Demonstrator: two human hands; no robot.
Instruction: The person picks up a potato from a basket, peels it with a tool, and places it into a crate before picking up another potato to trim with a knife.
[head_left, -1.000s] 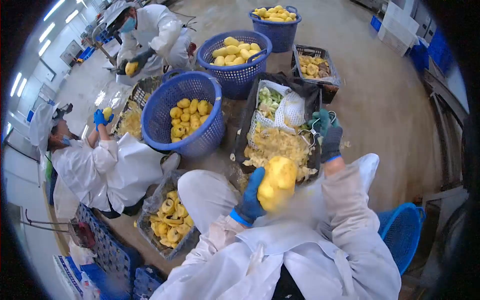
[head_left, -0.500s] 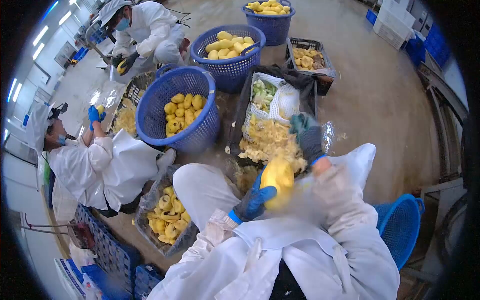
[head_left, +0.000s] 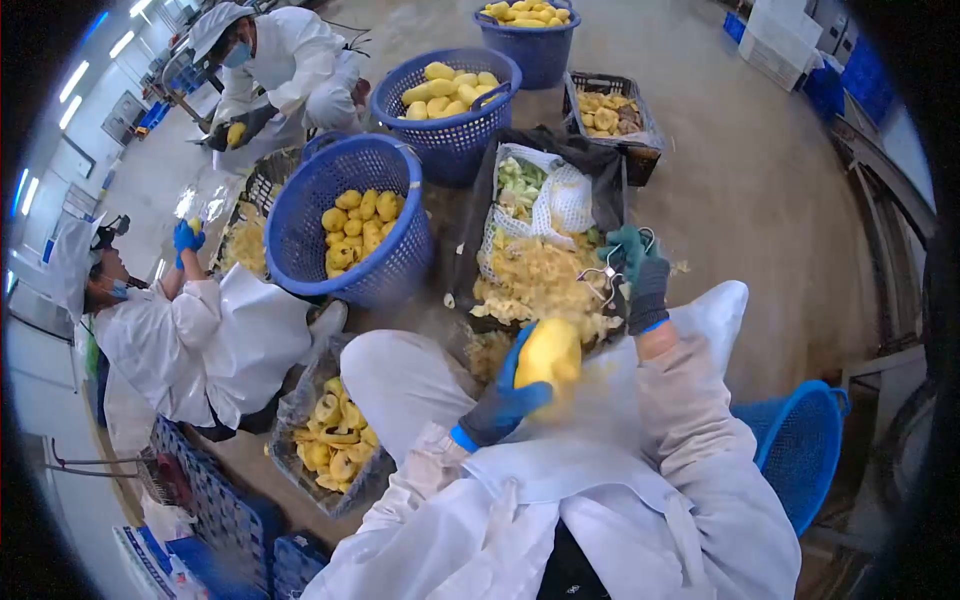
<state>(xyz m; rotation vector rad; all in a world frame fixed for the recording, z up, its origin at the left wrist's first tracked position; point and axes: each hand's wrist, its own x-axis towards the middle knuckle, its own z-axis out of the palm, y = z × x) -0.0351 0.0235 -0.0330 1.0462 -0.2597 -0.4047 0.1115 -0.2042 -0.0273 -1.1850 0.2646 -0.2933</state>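
Note:
My left hand (head_left: 508, 396), in a blue glove, is closed around a large, smooth yellow fruit (head_left: 548, 362) in front of my lap. The fruit looks largely peeled, and its lower end is blurred. To its right and farther out, my right hand (head_left: 638, 270), in a dark green-blue glove, grips a peeler (head_left: 606, 278) with a bent metal wire frame. The peeler is over a heap of pale yellow peelings (head_left: 535, 280) in a lined crate (head_left: 613, 190). White foam netting (head_left: 572, 203) and green scraps (head_left: 520, 185) lie at the crate's far end.
Blue baskets of yellow fruit stand ahead: one nearer (head_left: 400, 235), one behind (head_left: 445, 150), another at the back (head_left: 525, 50). Left is a lined crate of cut pieces (head_left: 335, 440); right, a blue basket (head_left: 800, 455). Two co-workers (head_left: 200, 340) (head_left: 275, 60) work at left.
My right hand has swung slightly outward and turned, so the peeler now shows clearly. The fruit in my left hand has shifted a little left. The whole view has drifted slightly.

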